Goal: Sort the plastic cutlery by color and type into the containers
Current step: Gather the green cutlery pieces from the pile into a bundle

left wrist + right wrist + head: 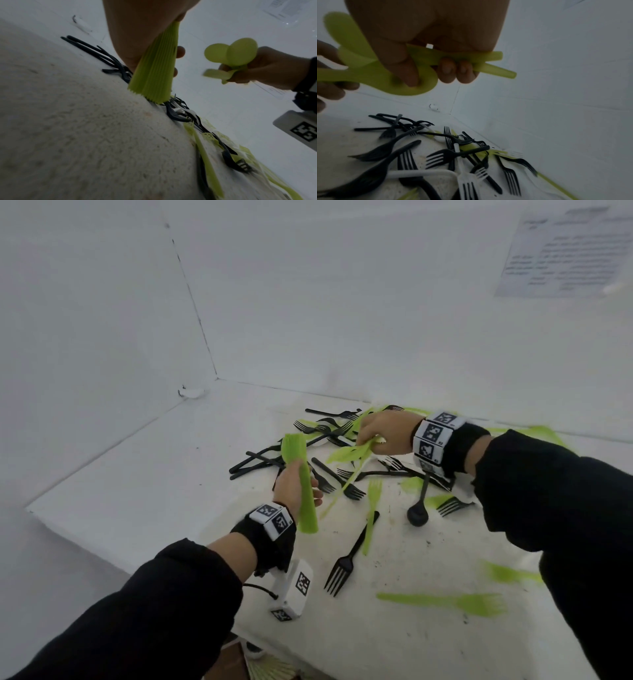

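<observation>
My left hand (297, 487) grips a thick stacked bundle of green cutlery (301, 484), seen as ridged handles (155, 75) in the left wrist view; which type it is I cannot tell. My right hand (383, 433) hovers over the pile and holds several green spoons (349, 453), their round bowls (240, 54) fanned out and their handles (453, 60) clamped under curled fingers (448, 70). Beneath both hands a tangled pile of black forks (329, 433) mixed with green pieces lies on the white table (154, 474). No container is in view.
Loose pieces lie nearer me: a black fork (346, 563), a green fork (371, 513), a black spoon (418, 508), another green fork (445, 602). White forks (467, 181) sit in the pile. White walls close the left and back; a paper sheet (565, 251) hangs upper right.
</observation>
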Demonstrator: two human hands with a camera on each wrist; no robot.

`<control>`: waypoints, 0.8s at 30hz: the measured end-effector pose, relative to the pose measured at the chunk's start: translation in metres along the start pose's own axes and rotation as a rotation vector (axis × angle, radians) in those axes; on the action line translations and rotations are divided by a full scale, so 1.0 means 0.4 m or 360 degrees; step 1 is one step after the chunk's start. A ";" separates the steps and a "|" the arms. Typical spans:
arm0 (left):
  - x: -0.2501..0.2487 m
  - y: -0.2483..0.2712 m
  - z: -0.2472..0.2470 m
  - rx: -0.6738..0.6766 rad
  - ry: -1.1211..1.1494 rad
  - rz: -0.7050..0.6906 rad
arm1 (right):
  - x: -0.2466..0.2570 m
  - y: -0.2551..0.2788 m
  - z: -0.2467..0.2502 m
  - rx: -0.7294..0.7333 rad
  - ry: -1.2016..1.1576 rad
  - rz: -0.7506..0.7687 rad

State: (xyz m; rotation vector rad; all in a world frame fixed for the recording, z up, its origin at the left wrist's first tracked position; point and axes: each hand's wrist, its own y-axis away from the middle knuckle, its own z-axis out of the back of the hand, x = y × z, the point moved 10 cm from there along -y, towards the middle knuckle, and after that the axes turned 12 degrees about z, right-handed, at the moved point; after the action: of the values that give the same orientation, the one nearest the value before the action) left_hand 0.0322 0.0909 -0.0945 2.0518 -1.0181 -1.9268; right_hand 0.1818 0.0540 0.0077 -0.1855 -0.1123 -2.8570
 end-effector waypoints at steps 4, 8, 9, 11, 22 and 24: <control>0.050 0.000 -0.087 0.0296 -0.0081 0.0241 | 0.003 -0.027 0.036 -0.0341 -0.0180 -0.0043; 0.075 0.008 -0.140 0.0474 -0.0100 0.0337 | -0.022 -0.053 0.010 -0.0336 -0.0253 -0.0214; 0.076 0.006 -0.145 0.0488 -0.0100 0.0339 | -0.027 -0.058 0.007 -0.0362 -0.0293 -0.0234; 0.075 0.000 -0.152 0.0490 -0.0087 0.0327 | -0.038 -0.063 -0.006 -0.0445 -0.0522 -0.0268; 0.067 -0.037 -0.151 0.0454 -0.0076 0.0326 | -0.061 -0.064 -0.046 -0.0442 -0.0589 -0.0336; 0.061 -0.043 -0.157 0.0466 -0.0086 0.0254 | -0.069 -0.059 -0.043 -0.0556 -0.0618 -0.0404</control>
State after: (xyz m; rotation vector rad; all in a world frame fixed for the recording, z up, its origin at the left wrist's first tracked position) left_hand 0.0956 0.0691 -0.1135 1.9925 -1.5062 -1.8539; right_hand 0.1995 0.0824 -0.0146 -0.8520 0.3114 -3.0286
